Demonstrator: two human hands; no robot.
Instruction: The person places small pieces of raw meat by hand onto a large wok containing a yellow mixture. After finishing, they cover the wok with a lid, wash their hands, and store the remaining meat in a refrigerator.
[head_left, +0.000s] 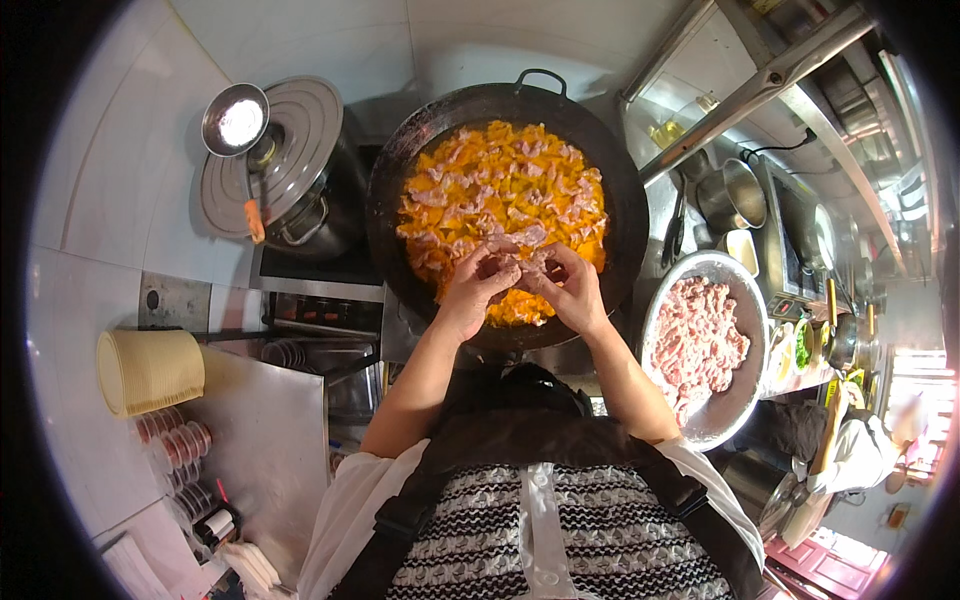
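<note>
Both hands are over the near part of a large black wok (384, 217), fingers bent inward and close together. Between the fingertips of my left hand (480, 289) is raw sliced meat (529, 238). My right hand (574, 291) pinches the same clump from the other side. Below them, orange oil (517, 309) fills the wok, with many pale pink meat slices (480, 176) spread over it. To the right of my right forearm stands a wide metal basin (724, 424) with a heap of raw meat strips (694, 334).
A lidded stockpot (311, 142) stands left of the wok, a ladle (236, 120) on its lid. Stacked yellowish containers (150, 373) lie at far left. A metal pole (712, 112) slants across the upper right. Saucepans (731, 195) sit behind the basin. Another person (851, 454) works at far right.
</note>
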